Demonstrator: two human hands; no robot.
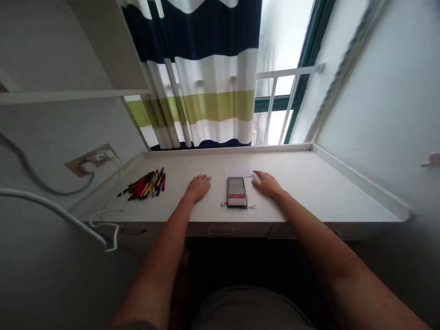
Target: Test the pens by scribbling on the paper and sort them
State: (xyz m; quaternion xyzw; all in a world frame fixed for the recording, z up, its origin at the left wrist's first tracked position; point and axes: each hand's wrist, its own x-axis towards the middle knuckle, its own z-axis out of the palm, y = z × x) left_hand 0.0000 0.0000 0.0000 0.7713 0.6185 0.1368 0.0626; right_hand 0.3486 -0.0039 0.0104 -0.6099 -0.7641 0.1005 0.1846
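My left hand (197, 187) rests on the white desk, palm down, with its fingers stretched out and nothing in them. To the right, my right hand (266, 183) lies on the desk with finger and thumb apart, its fingertips at the right edge of a white sheet of paper (237, 172) with faint marks. Between the hands lies a flat, dark-edged rectangular thing (236, 187), its face partly pixelated. It overlaps the paper's near edge. Small thin pieces stick out at both its lower corners; I cannot make out their kind.
A pile of pens (146, 185) in black, red, yellow and blue lies on the desk's left side. Cables (55, 208) hang at the left near a wall socket (91, 159). Drawers (222, 230) sit under the front edge. A striped curtain (216, 107) and window bars (292, 72) are behind.
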